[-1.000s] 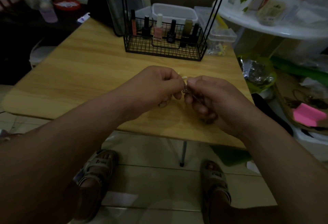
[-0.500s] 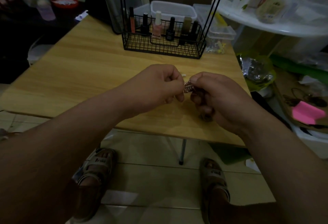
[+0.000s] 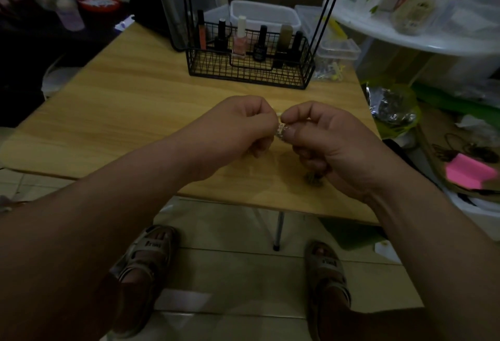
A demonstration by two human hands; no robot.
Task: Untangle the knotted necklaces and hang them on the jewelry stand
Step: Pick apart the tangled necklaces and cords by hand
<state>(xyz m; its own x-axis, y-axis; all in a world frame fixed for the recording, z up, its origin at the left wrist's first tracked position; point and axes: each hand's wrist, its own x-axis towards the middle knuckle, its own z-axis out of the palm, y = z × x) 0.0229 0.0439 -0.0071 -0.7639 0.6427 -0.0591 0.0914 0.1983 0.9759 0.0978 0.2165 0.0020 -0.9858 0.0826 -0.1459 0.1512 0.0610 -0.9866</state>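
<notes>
A small silvery knot of necklace chain (image 3: 280,130) shows between my two hands above the wooden table (image 3: 130,113). My left hand (image 3: 240,127) pinches it from the left and my right hand (image 3: 322,137) from the right, fingertips nearly touching. More chain hangs under my right hand as a dark clump (image 3: 313,178); most of it is hidden in the fingers. The jewelry stand (image 3: 251,70) is a black wire frame with a basket base at the table's far side; two thin black rods (image 3: 327,8) rise from it.
Several nail polish bottles (image 3: 240,40) stand in the wire basket. Clear plastic boxes (image 3: 338,48) sit behind it. A white round table (image 3: 422,37) with jars stands at the right, clutter and a pink note (image 3: 468,171) on the floor below. My sandalled feet are under the table's near edge.
Both hands stay pinched on the knot and have shifted slightly; the silvery chain shows more plainly between the fingertips than one second ago.
</notes>
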